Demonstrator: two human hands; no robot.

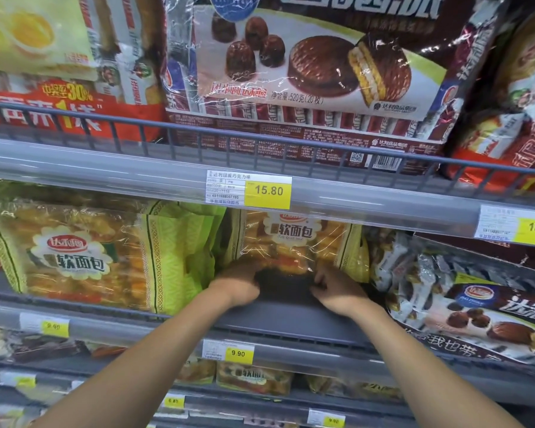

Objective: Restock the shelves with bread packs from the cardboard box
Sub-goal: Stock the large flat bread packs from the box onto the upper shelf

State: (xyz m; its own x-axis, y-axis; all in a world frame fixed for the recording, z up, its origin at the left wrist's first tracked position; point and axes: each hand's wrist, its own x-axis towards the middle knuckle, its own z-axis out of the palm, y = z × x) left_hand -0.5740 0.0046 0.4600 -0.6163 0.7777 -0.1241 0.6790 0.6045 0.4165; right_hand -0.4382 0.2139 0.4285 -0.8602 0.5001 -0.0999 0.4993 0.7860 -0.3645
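Standing above them, bread pack is held by left grip and right grip

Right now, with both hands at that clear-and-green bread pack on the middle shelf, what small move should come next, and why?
Probably lower the clear-and-green bread pack so its base sits on the grey metal shelf. The left hand and right hand are at its bottom edge, a dark gap shows beneath it, and the matching pack to the left already stands on it.
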